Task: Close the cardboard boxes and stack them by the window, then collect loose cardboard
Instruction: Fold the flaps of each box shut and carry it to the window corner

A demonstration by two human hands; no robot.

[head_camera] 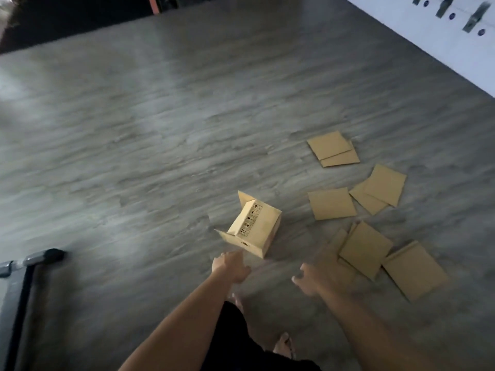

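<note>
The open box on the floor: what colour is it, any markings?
Tan cardboard box with black handling symbols printed on one side, seen in the head view.

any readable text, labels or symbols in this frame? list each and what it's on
No words or numbers can be read.
Cardboard box: a printed strip of black handling symbols on its side panel, too small and blurred to make out.
Same box, lower panel: one small dark mark, unreadable.
Loose cardboard sheets: blank on the faces shown.
White wall: dark round marks, no lettering visible.
</note>
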